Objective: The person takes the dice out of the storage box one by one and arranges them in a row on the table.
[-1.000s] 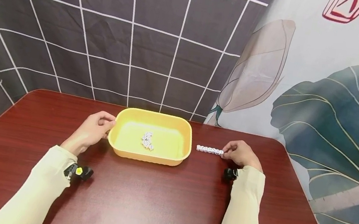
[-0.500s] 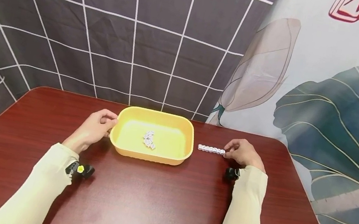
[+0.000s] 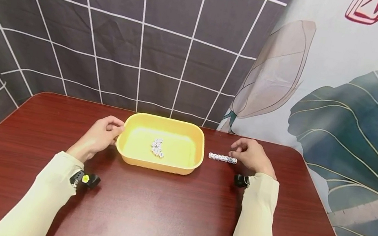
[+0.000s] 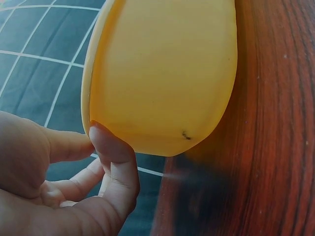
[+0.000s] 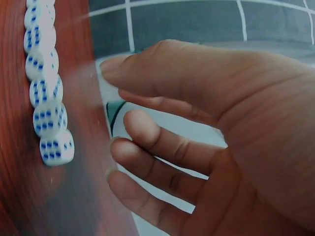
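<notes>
My left hand (image 3: 98, 135) pinches the left end of a yellow plastic tub (image 3: 155, 166) between thumb and finger; the left wrist view shows the thumb and a fingertip at the tub's rim (image 4: 87, 73). Several white dice (image 3: 156, 147) lie loosely inside the tub. To its right, a straight row of white dice (image 3: 222, 158) with blue pips stands on the table. My right hand (image 3: 252, 157) hovers at the row's right end with relaxed fingers and holds nothing. In the right wrist view, a gap shows between its fingertips and the nearest die (image 5: 56, 147).
A dark red wooden table (image 3: 152, 211) carries everything. Behind its far edge hangs a dark cloth with a white grid (image 3: 113, 31), and a white cloth printed with leaves (image 3: 360, 116) hangs at the right. Each wrist wears a small black camera (image 3: 240, 180).
My right hand has let go of the right end of the dice row and lifted slightly up and left. My left hand stays on the tub. The head view has shifted a little.
</notes>
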The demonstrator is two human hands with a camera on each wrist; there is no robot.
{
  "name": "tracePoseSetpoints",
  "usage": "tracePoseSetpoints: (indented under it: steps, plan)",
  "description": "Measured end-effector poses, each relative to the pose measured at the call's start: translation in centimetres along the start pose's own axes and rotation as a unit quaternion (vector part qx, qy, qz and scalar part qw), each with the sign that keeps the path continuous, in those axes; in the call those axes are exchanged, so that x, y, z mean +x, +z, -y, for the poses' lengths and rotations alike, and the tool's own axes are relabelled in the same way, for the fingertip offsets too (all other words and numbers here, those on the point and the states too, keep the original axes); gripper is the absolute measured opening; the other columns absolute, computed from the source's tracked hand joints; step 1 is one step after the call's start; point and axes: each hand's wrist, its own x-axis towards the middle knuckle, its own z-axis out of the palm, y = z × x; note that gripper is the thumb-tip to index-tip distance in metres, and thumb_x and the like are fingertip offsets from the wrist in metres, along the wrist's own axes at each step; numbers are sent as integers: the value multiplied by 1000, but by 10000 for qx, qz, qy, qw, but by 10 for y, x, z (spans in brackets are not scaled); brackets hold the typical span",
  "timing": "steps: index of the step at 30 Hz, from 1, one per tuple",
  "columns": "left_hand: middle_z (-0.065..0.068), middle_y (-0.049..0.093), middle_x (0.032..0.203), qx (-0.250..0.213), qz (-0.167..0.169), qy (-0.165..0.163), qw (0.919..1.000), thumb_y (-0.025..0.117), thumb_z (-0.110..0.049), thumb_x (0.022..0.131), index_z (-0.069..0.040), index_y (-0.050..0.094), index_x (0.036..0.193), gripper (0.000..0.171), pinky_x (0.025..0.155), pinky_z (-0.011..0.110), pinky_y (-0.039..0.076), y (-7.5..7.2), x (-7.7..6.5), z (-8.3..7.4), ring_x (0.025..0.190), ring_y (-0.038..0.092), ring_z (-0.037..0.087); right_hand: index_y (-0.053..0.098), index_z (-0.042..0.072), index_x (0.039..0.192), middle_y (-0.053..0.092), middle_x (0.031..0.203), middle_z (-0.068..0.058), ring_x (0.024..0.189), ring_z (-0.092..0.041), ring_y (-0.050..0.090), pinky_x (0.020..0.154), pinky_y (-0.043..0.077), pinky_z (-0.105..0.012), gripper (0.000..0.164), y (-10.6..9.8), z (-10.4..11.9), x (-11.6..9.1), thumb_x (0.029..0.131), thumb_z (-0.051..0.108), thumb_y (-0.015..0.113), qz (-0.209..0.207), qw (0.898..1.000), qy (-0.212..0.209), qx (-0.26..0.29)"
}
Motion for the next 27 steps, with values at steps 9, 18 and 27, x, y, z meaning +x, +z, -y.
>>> tracePoseSetpoints:
  steps: [9,18,27]
  plan:
    - [11,63,95,-18,1,21,10000,52,-10,106,11,49,131,33,68,22,58,0,0,0,72,60,8,72,9,105,62,86,-4,81,-18,57,75,46,-31,19,5,21,7,90,21,74,-49,9994,-326,120]
    - [14,64,98,24,17,12,10000,52,-12,106,11,49,132,34,68,22,58,1,-1,-2,73,61,9,71,5,108,62,85,-5,81,-19,57,77,48,-32,25,7,44,10,89,20,76,-155,9966,-710,381]
    - [15,64,100,-26,5,20,10000,52,-12,106,10,49,132,34,67,21,57,2,0,-1,74,61,8,72,8,104,63,83,-4,79,-19,58,75,48,-31,22,15,66,13,87,19,79,-142,9932,-1038,500]
